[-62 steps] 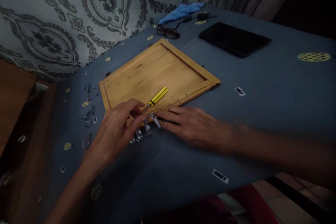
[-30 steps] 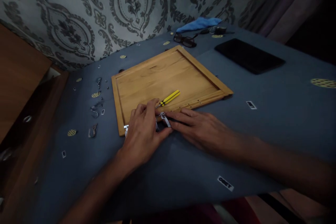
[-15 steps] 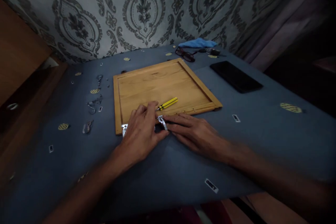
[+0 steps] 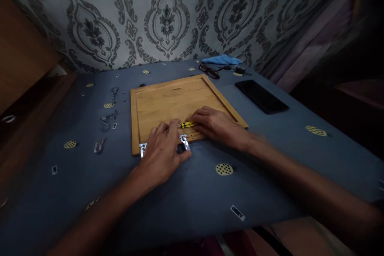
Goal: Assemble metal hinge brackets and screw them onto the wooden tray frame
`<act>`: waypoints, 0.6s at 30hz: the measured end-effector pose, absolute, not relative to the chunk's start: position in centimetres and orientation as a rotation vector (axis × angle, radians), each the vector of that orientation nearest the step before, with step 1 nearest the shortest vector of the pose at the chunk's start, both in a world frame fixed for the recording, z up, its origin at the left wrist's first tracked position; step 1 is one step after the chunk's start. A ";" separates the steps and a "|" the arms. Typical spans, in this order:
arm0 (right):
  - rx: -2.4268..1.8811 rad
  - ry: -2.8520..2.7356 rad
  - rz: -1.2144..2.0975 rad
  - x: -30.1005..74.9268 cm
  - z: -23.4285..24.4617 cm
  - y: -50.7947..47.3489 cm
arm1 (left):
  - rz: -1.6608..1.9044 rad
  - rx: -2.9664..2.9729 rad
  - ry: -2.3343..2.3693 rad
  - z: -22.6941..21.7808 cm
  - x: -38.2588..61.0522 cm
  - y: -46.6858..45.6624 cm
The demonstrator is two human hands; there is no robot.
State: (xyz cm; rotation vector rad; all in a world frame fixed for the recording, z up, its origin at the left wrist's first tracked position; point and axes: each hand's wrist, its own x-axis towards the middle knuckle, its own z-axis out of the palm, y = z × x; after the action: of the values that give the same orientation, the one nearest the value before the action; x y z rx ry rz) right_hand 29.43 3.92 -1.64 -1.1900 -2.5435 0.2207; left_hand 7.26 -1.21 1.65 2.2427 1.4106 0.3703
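A wooden framed panel (image 4: 177, 102) lies flat on the table. My right hand (image 4: 217, 127) has its fingers closed on the handle of a small yellow-and-black screwdriver (image 4: 186, 125), low over the panel. My left hand (image 4: 162, 154) rests on the panel's near edge, its thumb and fingers around a silver metal hinge (image 4: 185, 142) that it partly hides. A second metal hinge (image 4: 142, 149) shows at the panel's near left corner, just left of my left hand.
Loose metal hinge parts (image 4: 100, 145) and small screws (image 4: 124, 100) lie left of the panel. A black phone (image 4: 261, 96) sits to its right. Glasses (image 4: 209, 71) and a blue cloth (image 4: 222, 60) are at the back, before a patterned wall.
My right hand has moved from beside the hinge, up and over the panel, and taken hold of the screwdriver's handle. My left hand stays nearly in place. The view has shifted slightly.
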 end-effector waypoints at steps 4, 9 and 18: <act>-1.206 -2.448 0.291 30.9 -1.5 4.4 | 0.386 2.254 1.415 1.6 7.2 -1.2; -1.203 -2.195 0.358 32.9 1.4 4.3 | 0.451 2.289 1.375 0.9 6.9 -1.1; -1.201 -1.832 0.551 29.3 3.1 3.2 | 0.408 2.305 1.396 0.9 6.9 -1.1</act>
State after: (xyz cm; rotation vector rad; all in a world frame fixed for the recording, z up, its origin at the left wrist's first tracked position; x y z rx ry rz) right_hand 29.31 3.18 3.12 -1.2015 -1.8324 0.5515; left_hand 6.89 -1.10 0.92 2.3049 1.3960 0.4077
